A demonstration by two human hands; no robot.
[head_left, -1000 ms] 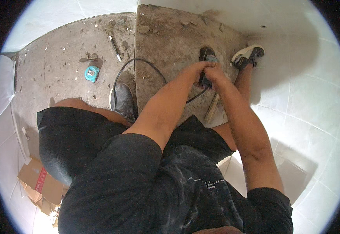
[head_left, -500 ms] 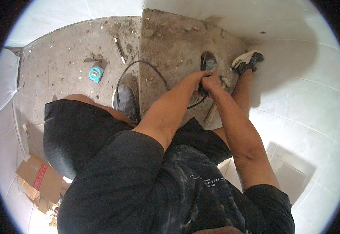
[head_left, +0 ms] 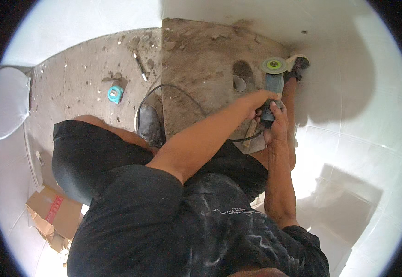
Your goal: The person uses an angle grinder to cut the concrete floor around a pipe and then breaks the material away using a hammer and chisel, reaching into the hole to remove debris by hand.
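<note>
Both of my hands are on an angle grinder (head_left: 274,84), which points away from me near my right foot. Its round cutting disc (head_left: 274,65), pale with a yellow-green centre, faces up beside the shoe. My left hand (head_left: 262,102) reaches across and grips the body from the left. Around the dark rear part, my right hand (head_left: 278,121) is closed with its thumb on top. A black cord (head_left: 182,93) trails from the back of the tool and loops to the left. Whether the disc spins cannot be made out.
Left of the grinder, a round hole (head_left: 243,70) in the dusty floor holds a pale curved piece (head_left: 239,84). A teal tape measure (head_left: 114,93) and a marker (head_left: 140,67) lie farther left. A torn cardboard box (head_left: 55,213) is at lower left. Tiled walls (head_left: 348,101) stand close by.
The grinder has moved right and is lifted away from the hole, its disc now turned up into view. Both my hands moved right with it. The hole is uncovered.
</note>
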